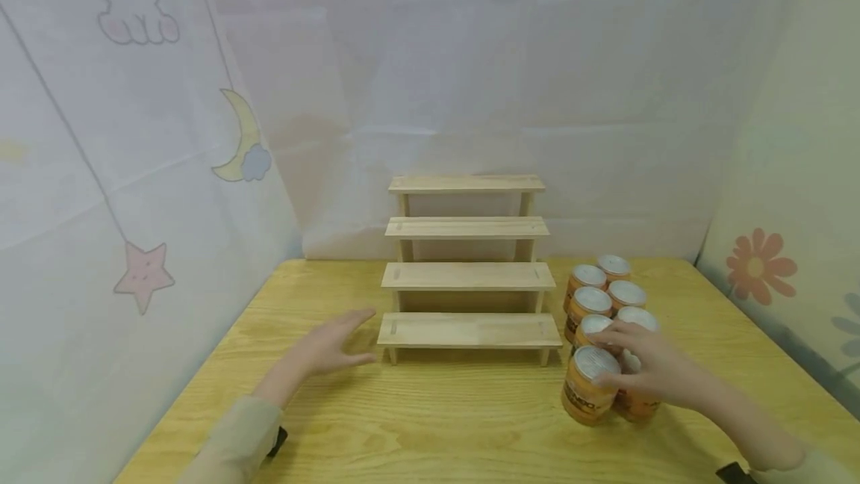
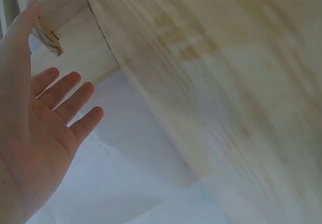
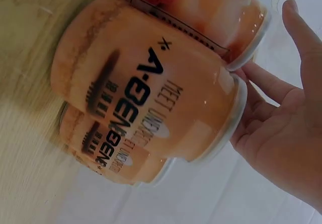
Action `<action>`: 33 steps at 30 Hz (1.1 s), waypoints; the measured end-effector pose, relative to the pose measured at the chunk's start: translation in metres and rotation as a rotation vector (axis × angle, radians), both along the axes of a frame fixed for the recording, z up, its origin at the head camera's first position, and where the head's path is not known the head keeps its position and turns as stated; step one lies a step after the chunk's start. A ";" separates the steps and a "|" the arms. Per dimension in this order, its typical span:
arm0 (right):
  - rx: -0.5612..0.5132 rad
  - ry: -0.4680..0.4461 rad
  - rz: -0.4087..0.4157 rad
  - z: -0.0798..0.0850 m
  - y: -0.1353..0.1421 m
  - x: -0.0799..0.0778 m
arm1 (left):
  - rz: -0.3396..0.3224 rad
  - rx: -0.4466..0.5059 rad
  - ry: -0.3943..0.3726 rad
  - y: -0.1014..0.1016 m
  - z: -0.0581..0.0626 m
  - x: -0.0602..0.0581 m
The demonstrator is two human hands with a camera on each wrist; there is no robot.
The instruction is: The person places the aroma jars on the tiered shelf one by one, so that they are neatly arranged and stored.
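Observation:
My left hand (image 1: 328, 346) hovers beside the left end of a wooden four-step display rack (image 1: 468, 276), fingers spread and holding nothing. In the left wrist view, that palm (image 2: 37, 143) faces the camera with its fingers apart. My right hand (image 1: 655, 370) reaches over the near end of a cluster of orange cans with silvery lids. Its thumb is by the lid of the front left can (image 1: 583, 396), and its fingers extend over the cans behind. In the right wrist view, fingers pass behind a lettered can (image 3: 141, 83) at lid height, the thumb (image 3: 302, 32) standing away.
The cans stand upright in two rows right of the rack, on a yellow wood-grain table (image 1: 430, 424). A pale cloth backdrop (image 1: 470, 81) rises behind the table and along both sides, printed with a star (image 1: 144, 275), a moon and a red flower (image 1: 759, 266).

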State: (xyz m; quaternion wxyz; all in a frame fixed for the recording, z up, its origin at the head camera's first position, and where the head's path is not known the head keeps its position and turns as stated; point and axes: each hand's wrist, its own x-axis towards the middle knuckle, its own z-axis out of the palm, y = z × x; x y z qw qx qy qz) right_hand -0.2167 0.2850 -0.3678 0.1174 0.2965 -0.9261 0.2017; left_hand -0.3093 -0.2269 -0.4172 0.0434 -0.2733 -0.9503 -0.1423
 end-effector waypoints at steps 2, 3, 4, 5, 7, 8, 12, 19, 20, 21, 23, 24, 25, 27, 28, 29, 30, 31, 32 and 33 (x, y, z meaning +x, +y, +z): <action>-0.012 -0.023 0.016 -0.001 -0.003 -0.001 | -0.003 -0.001 -0.013 0.002 -0.001 0.000; -0.024 -0.028 0.029 -0.001 -0.004 -0.001 | -0.002 0.000 -0.015 0.003 -0.001 0.000; -0.037 -0.032 0.036 -0.001 -0.005 -0.002 | -0.002 0.004 -0.020 0.004 -0.002 0.000; -0.043 -0.034 0.045 -0.001 -0.006 -0.002 | -0.004 0.007 -0.021 0.004 -0.002 0.000; -0.040 -0.036 0.058 -0.001 -0.008 -0.001 | 0.000 0.010 -0.032 0.005 -0.004 0.000; -0.048 -0.040 0.058 -0.002 -0.009 -0.001 | 0.000 0.011 -0.038 0.006 -0.005 0.000; -0.044 0.000 0.081 -0.005 -0.012 0.001 | -0.024 0.013 -0.054 0.008 -0.007 0.000; -0.017 0.055 0.102 -0.006 -0.018 0.004 | -0.024 0.037 -0.067 0.010 -0.007 0.003; -0.019 0.045 0.098 -0.006 -0.019 0.005 | -0.014 0.047 -0.077 0.011 -0.007 0.003; -0.024 0.040 0.091 -0.006 -0.020 0.005 | -0.008 0.058 -0.084 0.011 -0.007 0.004; -0.043 -0.001 0.070 -0.007 -0.022 0.008 | -0.007 0.091 -0.105 0.012 -0.007 0.004; -0.047 -0.025 0.056 -0.007 -0.024 0.009 | -0.009 0.107 -0.114 0.012 -0.007 0.004; -0.055 -0.055 0.045 -0.008 -0.025 0.010 | -0.014 0.119 -0.119 0.012 -0.007 0.004; -0.057 -0.095 0.020 -0.010 -0.027 0.012 | -0.023 0.144 -0.133 0.014 -0.007 0.004; -0.057 -0.110 0.010 -0.010 -0.028 0.013 | -0.027 0.158 -0.139 0.014 -0.007 0.003; -0.049 -0.110 0.001 -0.010 -0.029 0.014 | -0.028 0.165 -0.142 0.015 -0.008 0.003; -0.043 -0.108 -0.001 -0.010 -0.029 0.014 | -0.026 0.172 -0.146 0.015 -0.008 0.003; -0.043 -0.103 -0.002 -0.010 -0.030 0.014 | -0.025 0.180 -0.151 0.015 -0.008 0.003; -0.043 -0.098 -0.007 -0.011 -0.030 0.014 | -0.021 0.188 -0.157 0.015 -0.008 0.003; -0.049 -0.099 -0.005 -0.011 -0.031 0.014 | -0.017 0.196 -0.163 0.015 -0.008 0.002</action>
